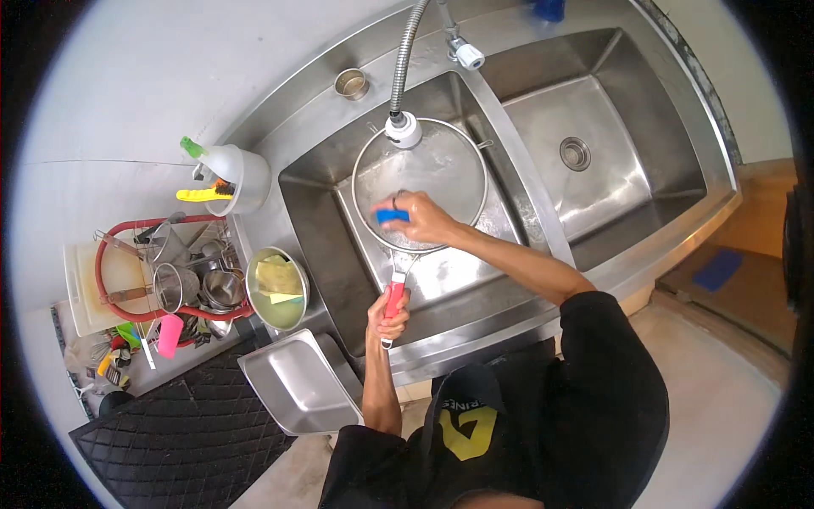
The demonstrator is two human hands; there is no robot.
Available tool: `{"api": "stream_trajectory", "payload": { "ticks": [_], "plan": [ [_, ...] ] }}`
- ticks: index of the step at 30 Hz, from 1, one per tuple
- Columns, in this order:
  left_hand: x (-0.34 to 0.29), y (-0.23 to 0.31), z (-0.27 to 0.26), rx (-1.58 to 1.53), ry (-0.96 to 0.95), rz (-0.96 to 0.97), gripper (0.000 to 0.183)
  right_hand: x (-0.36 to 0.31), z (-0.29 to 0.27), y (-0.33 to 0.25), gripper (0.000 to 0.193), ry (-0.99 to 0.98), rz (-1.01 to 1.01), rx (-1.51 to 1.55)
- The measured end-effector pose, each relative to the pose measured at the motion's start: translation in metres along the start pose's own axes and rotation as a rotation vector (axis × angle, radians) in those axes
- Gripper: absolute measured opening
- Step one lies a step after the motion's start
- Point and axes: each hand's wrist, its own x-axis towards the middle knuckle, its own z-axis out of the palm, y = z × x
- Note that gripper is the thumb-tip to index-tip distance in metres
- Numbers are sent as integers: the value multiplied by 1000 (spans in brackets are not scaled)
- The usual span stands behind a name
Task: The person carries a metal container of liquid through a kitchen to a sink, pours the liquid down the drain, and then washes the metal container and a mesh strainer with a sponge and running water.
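A large round mesh strainer (449,174) is held over the left sink basin (326,263), its hoop below the faucet head. My left hand (389,317) is closed around the strainer's red handle (395,293). In my right hand (424,217) is a blue scrubbing sponge (392,215), held against the lower left part of the mesh. That hand is slightly smeared by motion, and my fingers partly hide the sponge. The white faucet head (404,131) hangs from a flexible metal hose (404,64) just above the mesh's far side.
Beside the basin's left edge stand a bowl (292,318) with sponges and a white bucket (252,182) holding a spray bottle and brush. Farther left, a red-rimmed basket (106,254) holds utensils. A steel pan (297,382) sits near my left forearm. The right basin (593,170) adjoins.
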Motion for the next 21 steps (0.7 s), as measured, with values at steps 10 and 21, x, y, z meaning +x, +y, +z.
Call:
{"api": "stream_trajectory", "payload": {
  "ticks": [10, 21],
  "plan": [
    [2, -1, -8, -15, -20, -15, 42, -15, 13, -15, 33, -85, -93, 43],
    [-1, -8, -9, -53, 24, -34, 42, -20, 11, -11, 34, -113, 106, -8]
  ]
}}
